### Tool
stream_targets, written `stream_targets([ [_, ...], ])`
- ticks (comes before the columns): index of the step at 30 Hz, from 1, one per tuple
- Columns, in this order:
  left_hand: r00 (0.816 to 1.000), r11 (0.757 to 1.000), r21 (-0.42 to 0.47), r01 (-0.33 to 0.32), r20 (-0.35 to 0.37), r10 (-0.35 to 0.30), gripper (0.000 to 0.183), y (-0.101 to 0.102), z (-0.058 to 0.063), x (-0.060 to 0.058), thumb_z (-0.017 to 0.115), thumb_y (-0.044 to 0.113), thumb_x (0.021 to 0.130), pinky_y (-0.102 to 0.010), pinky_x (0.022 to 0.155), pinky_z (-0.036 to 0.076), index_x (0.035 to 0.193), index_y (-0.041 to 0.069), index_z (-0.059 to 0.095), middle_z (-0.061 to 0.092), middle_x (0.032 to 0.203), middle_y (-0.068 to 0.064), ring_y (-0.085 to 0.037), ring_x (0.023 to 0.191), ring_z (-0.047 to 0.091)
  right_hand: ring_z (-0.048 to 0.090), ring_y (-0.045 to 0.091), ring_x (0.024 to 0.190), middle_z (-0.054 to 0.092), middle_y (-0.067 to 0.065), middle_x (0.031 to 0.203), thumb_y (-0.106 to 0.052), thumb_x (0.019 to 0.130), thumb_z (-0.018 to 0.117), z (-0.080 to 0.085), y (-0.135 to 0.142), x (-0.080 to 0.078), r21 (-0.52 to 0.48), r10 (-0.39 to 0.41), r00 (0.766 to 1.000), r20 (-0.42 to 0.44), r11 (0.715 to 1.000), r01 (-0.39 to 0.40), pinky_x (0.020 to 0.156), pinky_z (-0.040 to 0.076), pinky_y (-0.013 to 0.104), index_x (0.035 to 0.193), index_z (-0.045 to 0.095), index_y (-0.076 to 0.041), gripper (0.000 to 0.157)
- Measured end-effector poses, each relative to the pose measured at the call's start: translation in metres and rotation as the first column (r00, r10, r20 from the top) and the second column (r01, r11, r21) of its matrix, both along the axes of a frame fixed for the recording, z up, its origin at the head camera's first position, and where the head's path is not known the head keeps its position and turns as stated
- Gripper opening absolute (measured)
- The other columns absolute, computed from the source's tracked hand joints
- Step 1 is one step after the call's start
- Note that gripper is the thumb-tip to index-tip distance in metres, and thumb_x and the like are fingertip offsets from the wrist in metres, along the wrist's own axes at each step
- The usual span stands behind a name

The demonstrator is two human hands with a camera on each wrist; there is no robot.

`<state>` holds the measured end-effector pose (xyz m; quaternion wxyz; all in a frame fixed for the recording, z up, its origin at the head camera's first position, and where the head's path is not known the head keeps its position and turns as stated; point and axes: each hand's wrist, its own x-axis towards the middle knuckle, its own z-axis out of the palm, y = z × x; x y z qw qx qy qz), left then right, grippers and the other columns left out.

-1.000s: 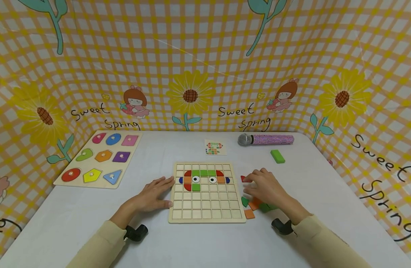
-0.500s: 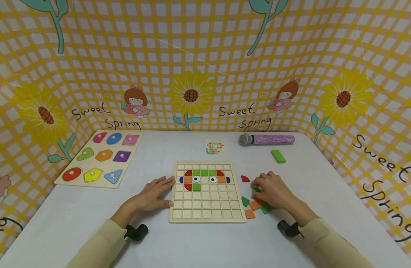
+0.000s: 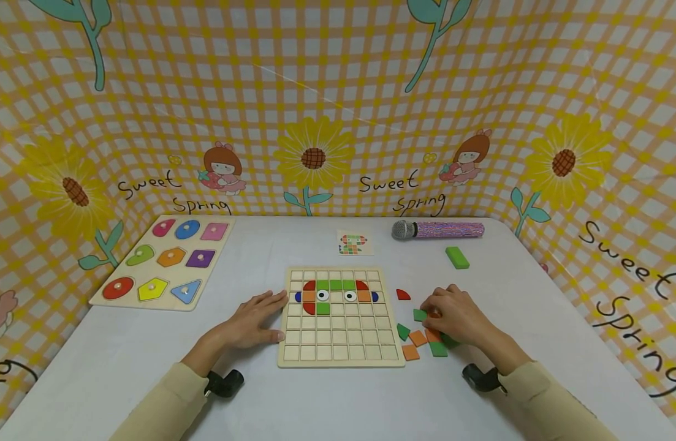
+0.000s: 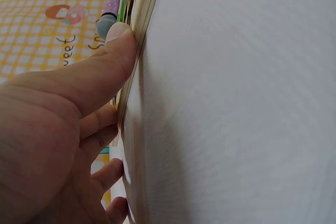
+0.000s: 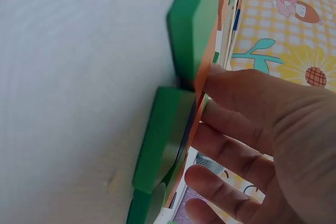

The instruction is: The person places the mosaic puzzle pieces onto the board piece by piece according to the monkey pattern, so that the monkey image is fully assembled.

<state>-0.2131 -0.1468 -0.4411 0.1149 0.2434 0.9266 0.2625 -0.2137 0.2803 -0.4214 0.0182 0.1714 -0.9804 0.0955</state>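
Note:
A wooden grid board point(image 3: 340, 353) lies in the middle of the table, its upper rows partly filled with coloured tiles and two eye pieces. My left hand point(image 3: 253, 320) rests at the board's left edge, thumb and fingertips against the rim; in the left wrist view the thumb point(image 4: 113, 59) touches that side. To the right of the board, my right hand point(image 3: 453, 315) reaches into loose tiles with bent fingers. A reddish piece point(image 3: 435, 313) shows at its fingertips; I cannot tell whether it is pinched. Thick green pieces point(image 5: 163, 140) stand close by the hand in the right wrist view.
A red quarter-round tile point(image 3: 403, 294), a green square point(image 3: 420, 315) and orange tiles point(image 3: 411, 352) lie near the board. Behind are a picture card point(image 3: 355, 242), a microphone point(image 3: 448, 229) and a green block point(image 3: 456, 258). A knobbed shape puzzle point(image 3: 108, 302) lies at left.
My right hand has moved right, away from the red quarter-round tile, uncovering it and then the green square. My left hand and the board have stayed put.

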Motion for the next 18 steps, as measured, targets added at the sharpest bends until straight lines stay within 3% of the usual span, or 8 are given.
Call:
stream_targets([
  [18, 1.000, 1.000, 0.003, 0.004, -0.004, -0.004, 0.075, 0.000, -0.001, 0.000, 0.066, 0.035, 0.086, -0.067, 0.109, 0.014, 0.147, 0.009, 0.032, 0.026, 0.157, -0.007, -0.038, 0.145, 0.015, 0.046, 0.018, 0.088, 0.066, 0.000, 0.090, -0.022, 0.077, 0.074, 0.008, -0.016, 0.005, -0.052, 0.033, 0.998, -0.050, 0.998, -0.036, 0.074, 0.036, 0.032, 0.095, 0.074, -0.010, 0.021],
])
